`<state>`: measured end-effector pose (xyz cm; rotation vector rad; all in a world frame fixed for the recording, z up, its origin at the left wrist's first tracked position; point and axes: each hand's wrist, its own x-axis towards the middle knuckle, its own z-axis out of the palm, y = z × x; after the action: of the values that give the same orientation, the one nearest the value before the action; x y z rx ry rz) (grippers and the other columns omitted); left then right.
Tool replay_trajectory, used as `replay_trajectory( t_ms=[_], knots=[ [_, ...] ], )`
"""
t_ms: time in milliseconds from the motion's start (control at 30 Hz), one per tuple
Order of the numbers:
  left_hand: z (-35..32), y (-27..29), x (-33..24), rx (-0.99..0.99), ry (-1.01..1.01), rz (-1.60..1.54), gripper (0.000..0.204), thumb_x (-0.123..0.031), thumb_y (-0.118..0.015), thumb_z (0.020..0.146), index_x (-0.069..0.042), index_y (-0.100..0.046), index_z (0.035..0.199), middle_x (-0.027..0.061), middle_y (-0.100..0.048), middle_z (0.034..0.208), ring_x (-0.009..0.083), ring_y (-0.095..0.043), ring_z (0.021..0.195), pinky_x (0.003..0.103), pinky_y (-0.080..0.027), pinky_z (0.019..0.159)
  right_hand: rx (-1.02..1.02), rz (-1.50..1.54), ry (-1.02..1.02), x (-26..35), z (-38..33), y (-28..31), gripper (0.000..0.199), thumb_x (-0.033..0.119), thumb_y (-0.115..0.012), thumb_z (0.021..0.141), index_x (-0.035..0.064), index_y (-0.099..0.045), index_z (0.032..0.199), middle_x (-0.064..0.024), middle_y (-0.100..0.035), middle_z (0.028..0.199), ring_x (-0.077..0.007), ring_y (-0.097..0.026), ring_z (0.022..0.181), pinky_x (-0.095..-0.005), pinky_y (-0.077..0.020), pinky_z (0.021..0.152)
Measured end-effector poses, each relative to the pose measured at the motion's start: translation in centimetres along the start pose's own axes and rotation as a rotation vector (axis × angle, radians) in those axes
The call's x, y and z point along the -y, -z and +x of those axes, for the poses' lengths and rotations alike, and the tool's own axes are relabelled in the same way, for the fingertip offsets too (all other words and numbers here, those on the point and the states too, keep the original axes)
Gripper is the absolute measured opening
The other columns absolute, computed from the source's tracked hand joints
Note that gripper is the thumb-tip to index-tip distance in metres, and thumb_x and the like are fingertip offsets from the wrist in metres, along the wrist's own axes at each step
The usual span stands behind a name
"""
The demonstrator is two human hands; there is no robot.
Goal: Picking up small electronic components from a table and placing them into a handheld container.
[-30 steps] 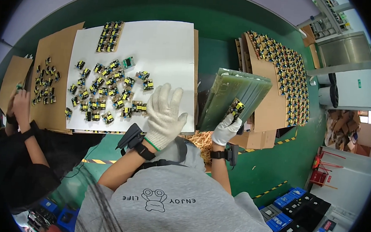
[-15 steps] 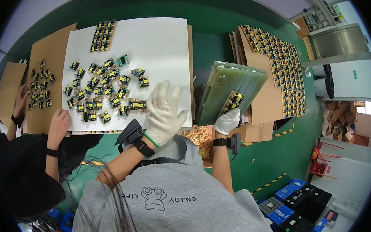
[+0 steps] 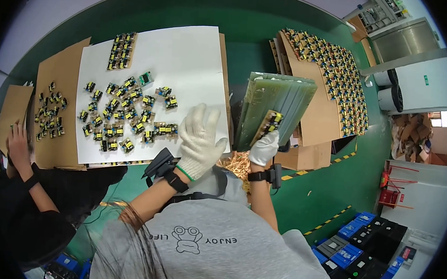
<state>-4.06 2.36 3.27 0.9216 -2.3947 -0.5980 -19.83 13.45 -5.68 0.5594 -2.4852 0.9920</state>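
Blue crates [image 3: 353, 239] at lower right — white rolls [image 3: 390, 91] beyond cardboard.

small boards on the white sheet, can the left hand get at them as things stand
Probably yes: the left hand is open, gloved and empty over the white sheet's near edge, and the small boards lie loose just beyond its fingers, nothing between.

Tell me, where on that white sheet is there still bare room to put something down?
The white sheet is bare along its right side and top, between the small block of boards at its upper left and the gloved left hand. Its middle-left is crowded with loose little circuit boards. The cardboard on the right is packed with rows of boards.
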Motion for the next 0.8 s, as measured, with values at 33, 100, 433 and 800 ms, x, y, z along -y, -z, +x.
replay_trajectory(
  t_ms=[33, 100, 433, 800],
  knots=[
    [-0.1, 0.0, 0.1, 0.0, 0.012, -0.007, 0.073, -0.023, -0.075, 0.063, -0.011, -0.044, 0.127, 0.0158, -0.032, 0.133, 0.036, -0.03, 0.127, 0.049, -0.024, 0.102, -0.073, 0.059, -0.006, 0.0, 0.4, 0.2, 0.027, 0.022, -0.04, 0.094, -0.0008, -0.052, 0.087, -0.02, -0.057, 0.069, -0.0399, -0.055, 0.06, -0.0447, -0.0429, 0.054],
    [-0.2, 0.0, 0.3, -0.009, 0.035, -0.015, 0.073, -0.023, -0.075, 0.063, -0.011, -0.044, 0.127, 0.0158, -0.031, 0.133, 0.036, -0.03, 0.127, 0.049, -0.023, 0.102, -0.015, 0.162, -0.121, 0.5, 1.1, 1.5, 0.025, 0.022, -0.047, 0.093, -0.0014, -0.053, 0.087, -0.0177, -0.056, 0.07, -0.0362, -0.053, 0.06, -0.0419, -0.0429, 0.057],
    [-1.1, 0.5, 1.2, -0.077, 0.142, 0.042, 0.074, -0.024, -0.076, 0.063, -0.009, -0.043, 0.128, 0.0157, -0.03, 0.134, 0.0351, -0.027, 0.128, 0.047, -0.02, 0.103, 0.082, 0.081, -0.011, 1.2, -1.2, 2.4, 0.023, 0.022, -0.053, 0.091, -0.0003, -0.051, 0.091, -0.021, -0.057, 0.074, -0.0394, -0.056, 0.066, -0.043, -0.0435, 0.059],
    [-0.6, 0.1, 1.3, -0.071, 0.132, 0.03, 0.075, -0.024, -0.076, 0.063, -0.008, -0.043, 0.129, 0.017, -0.03, 0.134, 0.0356, -0.027, 0.128, 0.047, -0.021, 0.103, 0.032, 0.067, 0.04, -2.8, 0.2, 0.3, 0.019, 0.016, -0.046, 0.091, 0.0008, -0.049, 0.081, -0.0183, -0.054, 0.067, -0.0395, -0.053, 0.063, -0.0435, -0.0411, 0.056]
  ],
)
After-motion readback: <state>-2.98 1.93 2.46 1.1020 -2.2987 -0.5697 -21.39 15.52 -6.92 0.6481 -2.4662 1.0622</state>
